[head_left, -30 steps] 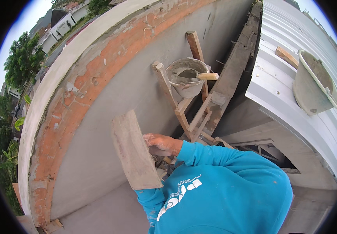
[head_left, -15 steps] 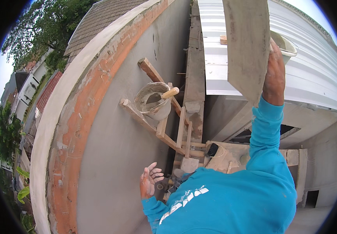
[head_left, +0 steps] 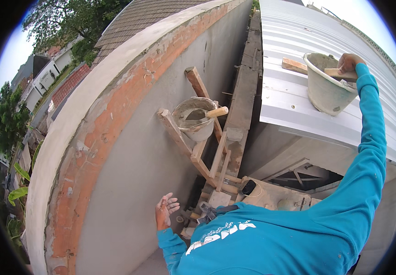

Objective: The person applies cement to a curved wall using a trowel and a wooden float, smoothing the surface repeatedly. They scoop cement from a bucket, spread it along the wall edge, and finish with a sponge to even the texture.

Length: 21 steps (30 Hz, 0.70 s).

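On the metal roof at the right stands a whitish, cement-smeared bucket (head_left: 330, 94). My right hand (head_left: 352, 62) reaches to its rim, fingers closed on a wooden board (head_left: 333, 72). The board is seen at its narrow end, and its lower part is hidden in the bucket. My left hand (head_left: 166, 208) is raised near the plastered wall (head_left: 129, 201), fingers apart, grey with dust and holding nothing. A second bucket (head_left: 198, 133), with grey mortar inside, rests between the wooden ladder's (head_left: 179, 137) rails. A tool's wooden handle (head_left: 217, 112) sticks out over its rim.
Exposed orange brick (head_left: 85, 167) runs along the wall's pale top edge. A wooden block (head_left: 294, 65) lies beside the roof bucket. Below me are wooden planks (head_left: 271, 197) and a small black object (head_left: 248, 187). A narrow ledge (head_left: 243, 91) runs between wall and roof.
My right hand has moved right and lowered the board from in front of the view to the roof bucket. My left hand stays open, shifted slightly left. The view has turned.
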{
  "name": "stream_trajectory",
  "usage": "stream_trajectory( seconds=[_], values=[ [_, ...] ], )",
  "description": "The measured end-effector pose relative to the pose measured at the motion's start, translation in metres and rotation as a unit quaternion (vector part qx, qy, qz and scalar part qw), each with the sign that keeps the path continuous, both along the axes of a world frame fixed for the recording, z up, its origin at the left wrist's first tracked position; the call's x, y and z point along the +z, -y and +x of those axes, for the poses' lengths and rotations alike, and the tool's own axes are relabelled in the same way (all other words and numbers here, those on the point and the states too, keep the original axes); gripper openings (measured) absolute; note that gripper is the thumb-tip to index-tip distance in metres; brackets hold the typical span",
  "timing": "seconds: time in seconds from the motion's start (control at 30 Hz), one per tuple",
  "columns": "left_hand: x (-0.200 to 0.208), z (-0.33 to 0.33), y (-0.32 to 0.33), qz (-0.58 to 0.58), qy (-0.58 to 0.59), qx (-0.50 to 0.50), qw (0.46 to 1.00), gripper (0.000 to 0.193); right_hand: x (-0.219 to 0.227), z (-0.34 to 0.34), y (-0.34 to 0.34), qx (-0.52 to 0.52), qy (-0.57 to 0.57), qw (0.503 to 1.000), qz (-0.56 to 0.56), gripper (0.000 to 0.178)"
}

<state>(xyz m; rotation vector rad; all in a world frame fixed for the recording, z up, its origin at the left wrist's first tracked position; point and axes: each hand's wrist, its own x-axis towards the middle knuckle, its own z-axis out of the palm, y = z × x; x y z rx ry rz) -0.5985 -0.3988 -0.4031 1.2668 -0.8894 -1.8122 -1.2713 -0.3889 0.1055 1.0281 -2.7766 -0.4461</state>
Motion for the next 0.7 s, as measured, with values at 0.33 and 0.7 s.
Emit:
stream_trajectory(
  seconds=[0.33,0.7],
  values=[
    [-0.017,0.001,-0.01,0.015,-0.013,0.046,0.999,0.05,-0.048,-0.197,0.001,-0.015,0.08,0.985,0.155,0.037],
    [-0.014,0.003,-0.001,0.002,-0.017,0.063,0.998,0.046,-0.026,-0.185,-0.034,0.222,-0.081,0.971,-0.035,0.041]
  ],
)
